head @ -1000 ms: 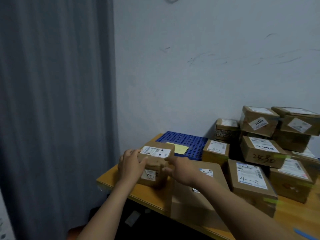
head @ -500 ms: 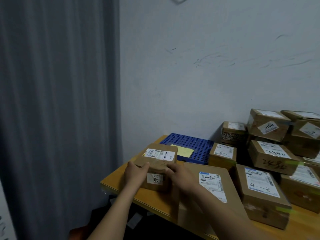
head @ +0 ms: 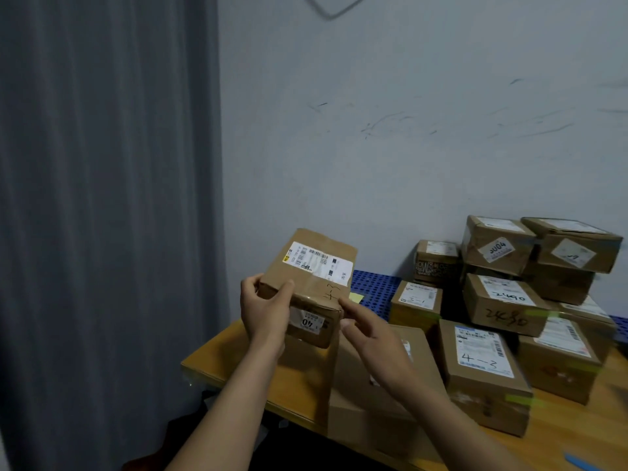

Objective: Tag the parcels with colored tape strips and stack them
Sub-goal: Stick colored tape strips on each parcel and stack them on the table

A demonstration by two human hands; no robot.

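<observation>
A small brown parcel [head: 314, 277] with a white shipping label on top and a "40" sticker on its near side is lifted above the wooden table [head: 238, 355], tilted toward me. My left hand [head: 263, 309] grips its near left corner, thumb on top. My right hand [head: 365, 329] touches its near right corner with extended fingers. Under my right arm a large flat parcel [head: 380, 396] lies at the table's front edge. Several labelled parcels [head: 482, 365] sit and stack to the right, some with green tape strips [head: 518, 399].
A blue perforated tray [head: 373, 287] with a yellow note [head: 355, 297] lies against the wall behind the lifted parcel. A grey curtain [head: 108, 215] hangs at the left. A blue tape strip [head: 582, 462] lies on the table at the bottom right.
The small parcel has come up off the table and tilted toward me. My left hand now grips its corner with the thumb on top, and my right hand's fingers have straightened.
</observation>
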